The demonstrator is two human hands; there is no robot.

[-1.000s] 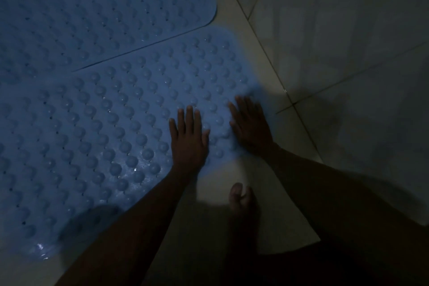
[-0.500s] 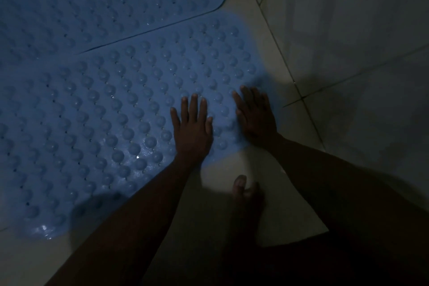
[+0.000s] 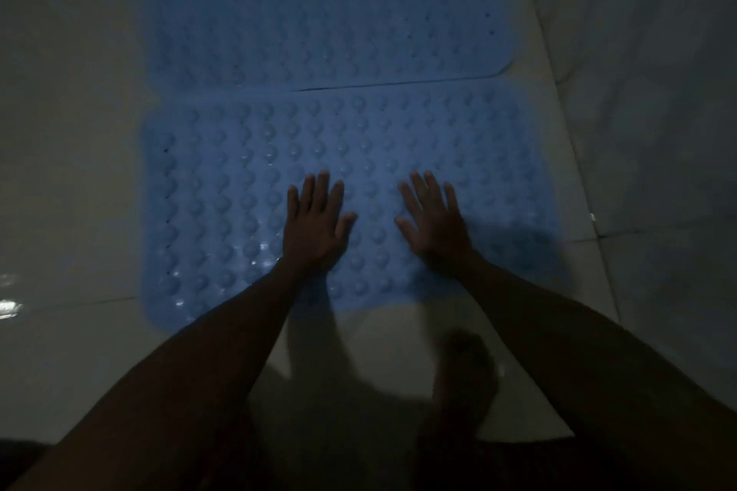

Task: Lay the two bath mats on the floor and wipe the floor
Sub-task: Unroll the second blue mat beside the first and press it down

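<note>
The left hand [image 3: 315,229] and right hand [image 3: 434,227] are pressed flat, fingers spread and nothing grasped, on the near bath mat [image 3: 239,187], laid on the tiled floor [image 3: 71,155]; beyond the fingertips, the far bath mat [image 3: 319,12] is overlapped along its edge

No text, label, brand, number or sign can be read anywhere in this dim view; the surfaces that show carry only a moulded bump pattern and plain tile joints.
</note>
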